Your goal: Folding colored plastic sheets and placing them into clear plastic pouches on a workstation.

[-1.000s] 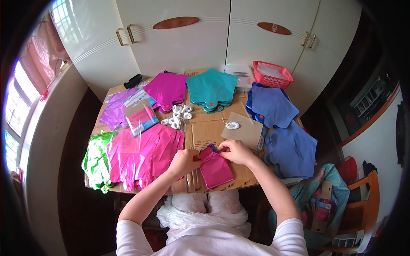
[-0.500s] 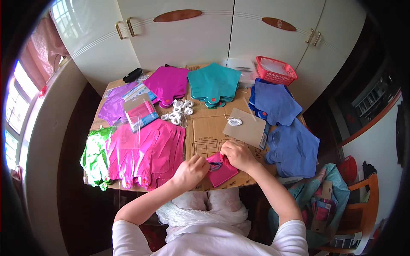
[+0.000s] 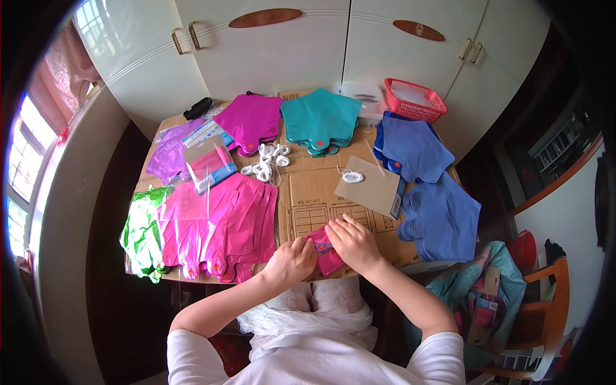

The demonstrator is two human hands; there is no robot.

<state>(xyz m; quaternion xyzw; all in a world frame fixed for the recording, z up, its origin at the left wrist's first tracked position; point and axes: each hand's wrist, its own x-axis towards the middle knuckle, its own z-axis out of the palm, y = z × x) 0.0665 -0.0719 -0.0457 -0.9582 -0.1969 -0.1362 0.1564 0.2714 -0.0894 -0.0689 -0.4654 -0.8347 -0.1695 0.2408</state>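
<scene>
At the near edge of the cardboard-covered table lies a small folded pink foil balloon [image 3: 329,262], with a bluish patch on its upper face. My left hand [image 3: 292,260] is closed on its left side, the fingertips pinching the foil. My right hand [image 3: 353,244] lies over its right part, fingers stretched out and pressing the foil down. Beyond my right hand is a beige card [image 3: 372,192] with a small coil of white ribbon [image 3: 351,176] on it. Left of my left hand spreads a stack of flat shiny pink balloons [image 3: 224,224].
Around the table lie green balloons [image 3: 144,231], purple [image 3: 170,154], magenta [image 3: 250,119], teal [image 3: 321,119] and blue ones [image 3: 443,218]. Several white ribbon coils [image 3: 263,170] sit left of centre. A red basket [image 3: 417,110] stands far right, before white cabinets [image 3: 276,54]. A chair [image 3: 555,308] holds an open bag [image 3: 513,282].
My right hand has gone from gripping the pink balloon's upper corner to lying flat on it, fingers extended. The pink balloon is folded smaller, and my left hand has moved slightly right.
</scene>
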